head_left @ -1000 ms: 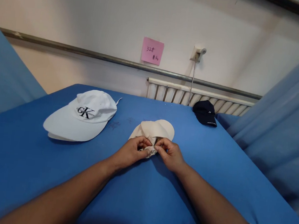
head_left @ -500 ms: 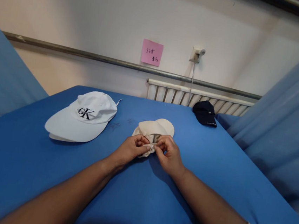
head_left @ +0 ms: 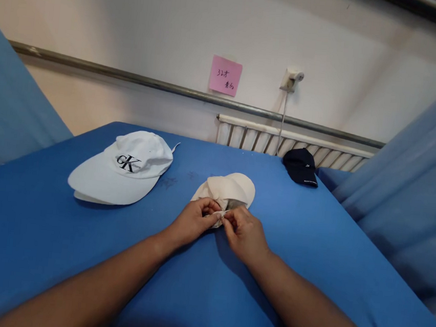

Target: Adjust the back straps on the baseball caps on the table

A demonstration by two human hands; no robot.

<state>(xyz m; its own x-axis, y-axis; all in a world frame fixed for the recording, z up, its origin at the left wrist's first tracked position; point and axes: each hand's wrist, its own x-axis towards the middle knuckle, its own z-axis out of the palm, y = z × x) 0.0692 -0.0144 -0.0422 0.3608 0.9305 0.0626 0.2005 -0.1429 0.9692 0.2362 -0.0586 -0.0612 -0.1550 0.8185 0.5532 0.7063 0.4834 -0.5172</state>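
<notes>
A beige baseball cap point(head_left: 225, 189) lies in the middle of the blue-covered table point(head_left: 304, 228), its brim pointing away to the right and its near edge toward me. My left hand point(head_left: 193, 220) pinches the near edge of this cap between thumb and fingers. From the other side my right hand point(head_left: 244, 233) pinches the same edge, its fingertips almost meeting those of the left. What exactly lies between the fingertips is partly hidden. To the left rests a large white cap point(head_left: 125, 167) with black letters on its front.
A dark navy cap point(head_left: 301, 166) sits at the far right of the table. Behind are a radiator point(head_left: 251, 138), a metal rail point(head_left: 152, 82), a pink note point(head_left: 225, 76) and a wall socket with a cord point(head_left: 290, 81). Blue curtains point(head_left: 407, 202) hang on both sides.
Both hands stay on the beige cap's near edge, and the right fingertips have moved slightly left, closer to the left thumb. The view has shifted slightly.
</notes>
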